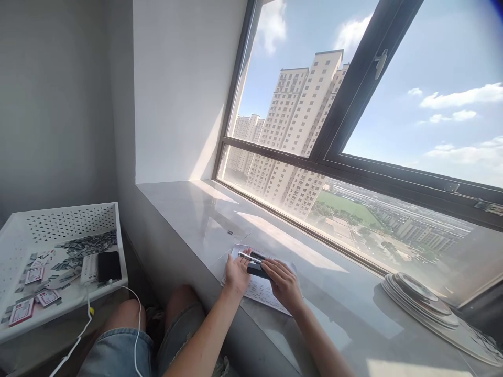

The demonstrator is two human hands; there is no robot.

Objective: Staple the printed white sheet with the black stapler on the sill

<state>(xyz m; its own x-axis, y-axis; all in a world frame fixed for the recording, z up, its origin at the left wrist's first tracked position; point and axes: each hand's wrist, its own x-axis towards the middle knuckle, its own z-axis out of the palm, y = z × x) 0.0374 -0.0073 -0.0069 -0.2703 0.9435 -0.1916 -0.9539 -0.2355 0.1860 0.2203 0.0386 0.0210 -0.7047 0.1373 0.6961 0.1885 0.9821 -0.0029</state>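
1. Sunlight falls in bright patches across a glossy, pale windowsill [188, 209] beside a seated person whose bare knees and denim shorts [118, 351] show at the lower edge.
2. At the person's left, a white perforated basket [121, 246] holds many small grey pieces [92, 246], several red-and-white cards [21, 311], a dark phone [109, 266] and a white block [89, 268] beside it; a white cable [135, 309] hangs from the basket toward the lap.
3. Over the sill, the left hand [237, 275] is turned palm up, fingers loosely spread at the near end of a slim silver piece [249, 257]; how firmly it grips cannot be told.
4. Fingers of the right hand [283, 280] wrap over the right end of a dark case [257, 269], which sits between the two hands, just beside the silver piece; the thumb is hidden.
5. Beneath them lies a printed white sheet [261, 294], with a small dark piece [230, 232] just beyond it.
6. Farther right, flat round discs [420, 298] rest in a stack.
7. Behind a dark window frame [346, 94], pale towers [298, 115] rise beside a green field [341, 207] under scattered clouds.
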